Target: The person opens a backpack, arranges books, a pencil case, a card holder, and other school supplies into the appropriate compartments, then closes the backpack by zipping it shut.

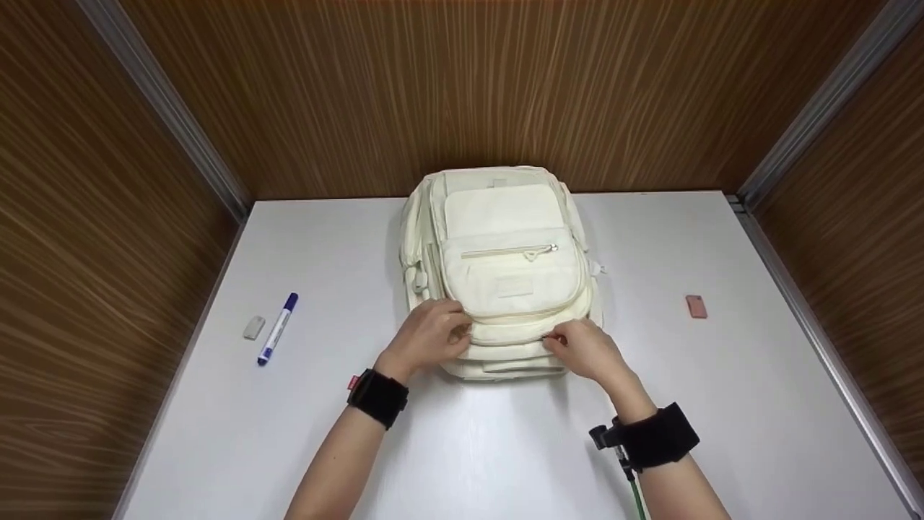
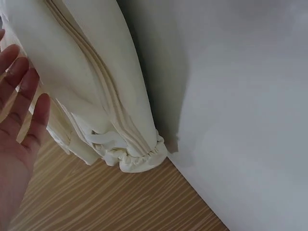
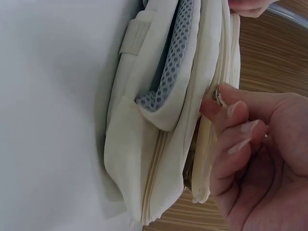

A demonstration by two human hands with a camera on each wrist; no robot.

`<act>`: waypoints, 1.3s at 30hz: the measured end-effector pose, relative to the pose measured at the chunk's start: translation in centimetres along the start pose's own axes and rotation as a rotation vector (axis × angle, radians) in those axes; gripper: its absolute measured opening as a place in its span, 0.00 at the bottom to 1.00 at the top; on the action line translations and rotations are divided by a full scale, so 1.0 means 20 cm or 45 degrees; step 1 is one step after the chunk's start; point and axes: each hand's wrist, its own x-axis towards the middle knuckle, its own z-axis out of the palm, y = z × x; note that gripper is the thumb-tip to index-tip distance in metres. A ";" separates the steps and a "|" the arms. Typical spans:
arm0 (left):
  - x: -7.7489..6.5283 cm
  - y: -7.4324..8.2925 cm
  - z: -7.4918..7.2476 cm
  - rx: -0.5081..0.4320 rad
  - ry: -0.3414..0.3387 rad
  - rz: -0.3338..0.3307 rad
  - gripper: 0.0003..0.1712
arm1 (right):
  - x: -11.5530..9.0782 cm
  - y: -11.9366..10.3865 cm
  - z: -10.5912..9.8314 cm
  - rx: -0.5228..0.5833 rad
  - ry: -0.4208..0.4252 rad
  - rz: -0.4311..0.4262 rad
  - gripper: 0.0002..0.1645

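Note:
A cream backpack lies on the table with its front pocket face up. Its lower end points toward me. At the lower left corner, my left hand holds the bag's edge, fingers bent in the head view. The left wrist view shows the other fingers of that hand loosely extended along the bag's side. My right hand is at the lower right of the front compartment. Between thumb and forefinger it pinches a small metal zipper pull. A gap shows along the zipper beneath that hand.
On the left of the table lie a blue-capped marker and a small whitish block. A small pink block lies on the right. Wood-grain panels enclose the back and sides. A green cable hangs from my right wrist strap.

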 end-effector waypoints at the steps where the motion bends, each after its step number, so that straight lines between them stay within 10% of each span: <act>1: 0.01 0.02 0.01 -0.005 0.008 0.009 0.03 | 0.00 -0.01 0.01 -0.019 0.014 -0.001 0.12; 17: 0.16 0.29 0.19 0.394 -0.037 0.100 0.08 | 0.02 -0.10 0.03 0.012 0.087 -0.127 0.13; 28: 0.16 0.28 0.21 0.344 0.104 0.208 0.09 | -0.03 0.02 -0.01 0.004 0.106 -0.042 0.07; 39: 0.16 0.29 0.19 0.286 0.021 0.180 0.10 | -0.01 0.21 -0.08 -0.091 0.259 0.074 0.05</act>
